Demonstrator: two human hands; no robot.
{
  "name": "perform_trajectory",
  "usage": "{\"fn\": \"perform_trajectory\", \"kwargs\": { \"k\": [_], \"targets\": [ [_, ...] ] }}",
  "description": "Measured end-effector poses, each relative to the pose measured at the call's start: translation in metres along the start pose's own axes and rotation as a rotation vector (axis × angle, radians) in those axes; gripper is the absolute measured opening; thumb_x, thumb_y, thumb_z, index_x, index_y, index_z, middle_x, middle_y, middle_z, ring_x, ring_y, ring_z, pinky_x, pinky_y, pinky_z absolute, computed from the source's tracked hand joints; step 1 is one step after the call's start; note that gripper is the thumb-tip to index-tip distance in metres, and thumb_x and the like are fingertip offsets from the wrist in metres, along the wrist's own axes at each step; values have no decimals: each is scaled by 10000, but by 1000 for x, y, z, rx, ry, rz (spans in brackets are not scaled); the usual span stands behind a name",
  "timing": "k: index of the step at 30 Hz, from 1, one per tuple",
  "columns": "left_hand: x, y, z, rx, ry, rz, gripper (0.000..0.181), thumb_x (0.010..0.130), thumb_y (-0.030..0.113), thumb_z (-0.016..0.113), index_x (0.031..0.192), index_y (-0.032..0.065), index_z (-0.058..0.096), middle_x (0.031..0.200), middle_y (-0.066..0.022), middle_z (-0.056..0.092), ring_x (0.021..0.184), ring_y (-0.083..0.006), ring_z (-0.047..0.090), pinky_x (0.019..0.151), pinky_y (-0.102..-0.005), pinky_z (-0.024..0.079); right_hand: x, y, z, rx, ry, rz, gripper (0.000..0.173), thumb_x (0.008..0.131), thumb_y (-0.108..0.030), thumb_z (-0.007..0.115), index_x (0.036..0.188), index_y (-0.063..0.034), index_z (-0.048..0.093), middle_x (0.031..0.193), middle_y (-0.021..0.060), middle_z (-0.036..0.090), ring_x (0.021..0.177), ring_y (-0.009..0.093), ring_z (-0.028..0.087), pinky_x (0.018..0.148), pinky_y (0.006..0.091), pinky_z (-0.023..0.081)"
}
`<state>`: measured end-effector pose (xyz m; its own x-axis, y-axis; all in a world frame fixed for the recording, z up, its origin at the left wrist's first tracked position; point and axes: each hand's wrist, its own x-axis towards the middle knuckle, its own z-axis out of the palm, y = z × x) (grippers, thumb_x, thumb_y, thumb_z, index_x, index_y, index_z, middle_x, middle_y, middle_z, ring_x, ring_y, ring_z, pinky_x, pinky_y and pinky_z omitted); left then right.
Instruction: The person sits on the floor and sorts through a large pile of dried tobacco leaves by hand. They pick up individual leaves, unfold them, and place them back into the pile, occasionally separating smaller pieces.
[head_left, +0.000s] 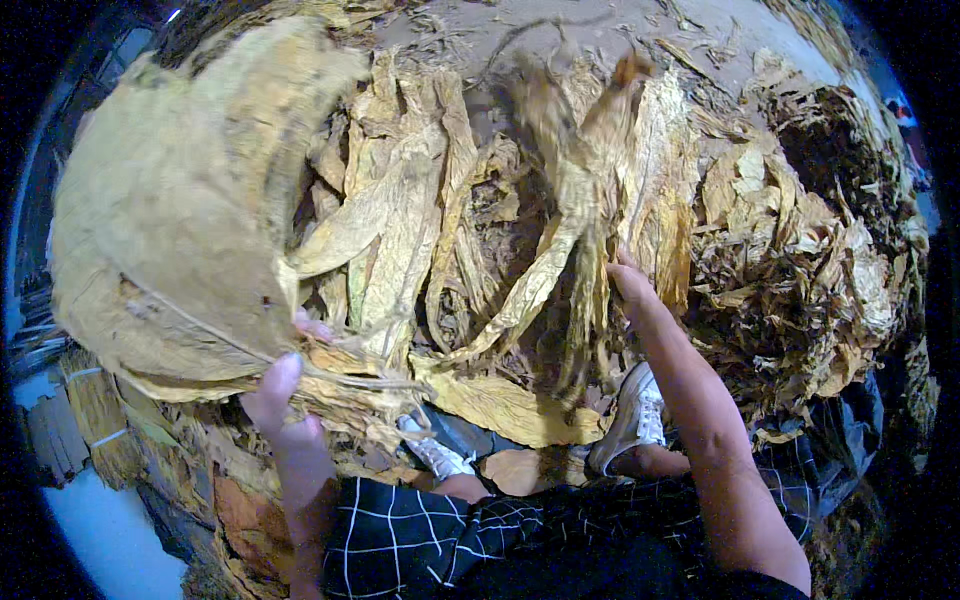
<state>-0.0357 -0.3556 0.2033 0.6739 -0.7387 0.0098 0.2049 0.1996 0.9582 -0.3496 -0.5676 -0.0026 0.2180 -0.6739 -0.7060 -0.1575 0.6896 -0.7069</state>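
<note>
At the left, my left hand (289, 397) grips the stem ends of a fanned bundle of large dried leaves (180, 187), which look like tobacco; the bundle is blurred. My right hand (630, 281) reaches to the lower side of an upright stack of long yellow-brown leaves (660, 187). Its fingertips are partly hidden against the leaves, so its hold cannot be told. Just left of that hand, twisted leaves (577, 202) hang or lie in a blurred cluster. More long dried leaves (397, 217) lie between the two hands.
A heap of crumpled dried leaves (810, 277) rises at the right. My white laced shoes (442, 454) stand below a broad yellow leaf (510, 405). Tied leaf bundles (105, 420) lie at the lower left. Leaf scraps litter the pale floor (480, 30) at the top.
</note>
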Motion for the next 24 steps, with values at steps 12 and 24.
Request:
{"fn": "perform_trajectory", "kwargs": {
  "k": [12,24],
  "targets": [
    [4,-9,56,147,48,-262,370,671,109,502,980,-94,510,940,-168,558,866,-229,545,797,-361,438,-23,-40,-50,13,-49,-90,538,831,-432,482,1137,9,455,1015,55,545,910,144,479,824,272,363],
    [5,-12,54,328,-15,-312,353,729,129,484,1013,-80,511,1074,-154,513,1002,-212,481,899,-330,343,-46,-76,-17,-497,234,-557,259,805,-249,543,837,7,557,901,69,494,836,167,506,738,286,412]
  ]
}}
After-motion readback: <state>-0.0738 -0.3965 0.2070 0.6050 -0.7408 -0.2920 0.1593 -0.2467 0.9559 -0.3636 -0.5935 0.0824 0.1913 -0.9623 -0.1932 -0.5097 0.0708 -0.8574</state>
